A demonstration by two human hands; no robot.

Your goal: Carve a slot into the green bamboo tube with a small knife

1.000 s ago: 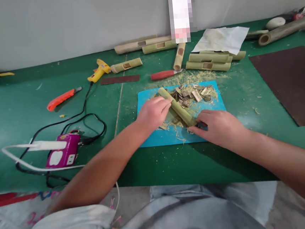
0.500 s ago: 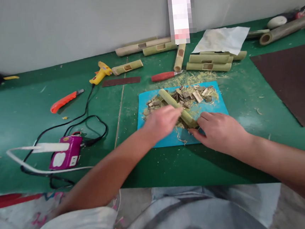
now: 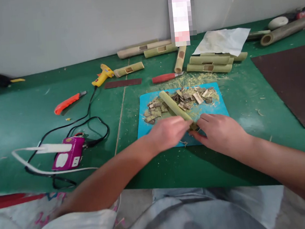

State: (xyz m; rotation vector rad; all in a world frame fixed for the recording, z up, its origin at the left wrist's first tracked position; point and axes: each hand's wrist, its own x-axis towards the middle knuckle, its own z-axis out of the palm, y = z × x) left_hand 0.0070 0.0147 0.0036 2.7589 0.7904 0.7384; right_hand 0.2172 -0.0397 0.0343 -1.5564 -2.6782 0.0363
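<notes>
A pale green bamboo tube (image 3: 175, 104) lies slantwise over a blue mat (image 3: 222, 104), its far end pointing up and left. My right hand (image 3: 222, 131) is closed on the tube's near end, thumb underneath. My left hand (image 3: 168, 132) is closed with its fingertips at the tube near the right fingers; whatever it may pinch is hidden. Bamboo chips (image 3: 154, 113) and fine shavings are heaped on the mat around the tube.
Beyond the mat lies a red-handled knife (image 3: 164, 78). Notched bamboo tubes (image 3: 208, 68) lie farther back. At left are a yellow glue gun (image 3: 103, 75), an orange cutter (image 3: 67, 103) and a purple power adapter (image 3: 68, 154) with cords. A dark brown sheet (image 3: 291, 84) lies at right.
My left hand has slid along the tube from its middle toward the near end, closer to my right hand. My right hand keeps its place on the tube's near end.
</notes>
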